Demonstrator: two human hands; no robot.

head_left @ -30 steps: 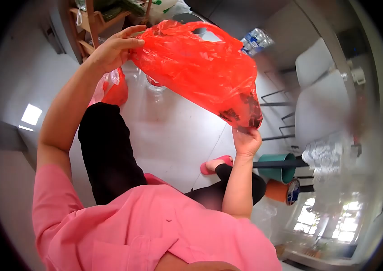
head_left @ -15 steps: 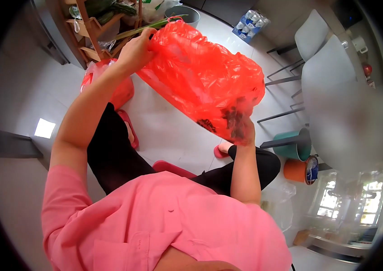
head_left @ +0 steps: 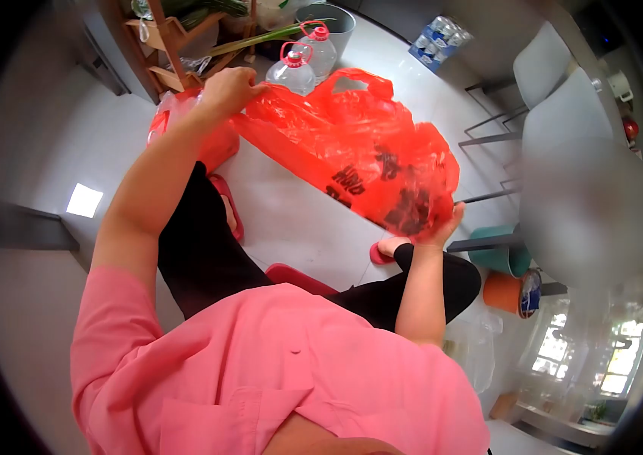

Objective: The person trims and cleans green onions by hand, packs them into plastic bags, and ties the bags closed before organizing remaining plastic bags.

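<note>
A red plastic carrier bag with black print hangs stretched sideways between my two hands. My left hand is closed on its upper left end, by the opening. At the bag's lower right end, my right hand grips the plastic, some of its fingers hidden behind the bag. One handle loop stands up along the far edge. The bag looks thin and flattened, with no contents that I can make out. Another red bag rests on the floor under my left forearm.
Two large clear bottles with red caps stand beyond the bag, near a grey bucket. A wooden rack holds vegetables. Right are chairs, a teal bin, an orange container, and a pack of cans farther back.
The bag has dropped lower and flattened, uncovering the bottles behind it and more of its black print. My right hand has shifted slightly right, and its fingers show more. The view has shifted a little.
</note>
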